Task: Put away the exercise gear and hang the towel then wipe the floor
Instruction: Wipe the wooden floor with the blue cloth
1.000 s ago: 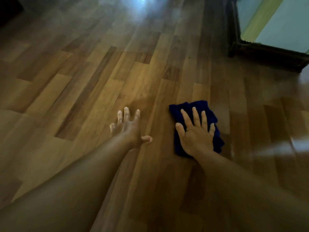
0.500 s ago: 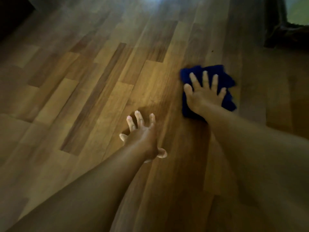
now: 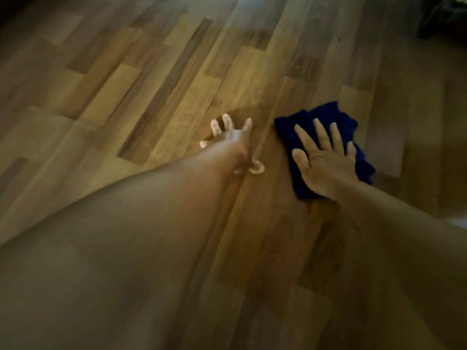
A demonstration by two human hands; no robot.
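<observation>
The dark blue cloth (image 3: 326, 137) lies flat on the wooden floor (image 3: 156, 102), in the right half of the view. It looks folded, with a wavy edge on the far side and on the right side. Its exact shape is a little blurred.

The right hand (image 3: 323, 160) presses on the cloth from above, palm down. Its fingers (image 3: 319, 132) are straight and spread apart, and the thumb points to the left, near the left edge of the cloth. The heel of the hand covers the near part of the cloth, and blue fabric shows around the fingers and on the right of the hand. The right forearm comes in from the lower right.

The left hand (image 3: 232, 142) is on the bare floor just to the left of the cloth, not touching it. Its fingers are spread apart and the tips rest on the boards, while the thumb sticks out to the right, toward the cloth. It holds nothing. The left forearm crosses the picture from the lower left.

The floor is made of long planks in light and dark brown tones. In the top right corner something dark (image 3: 444, 16) stands, but what it is cannot be told.
</observation>
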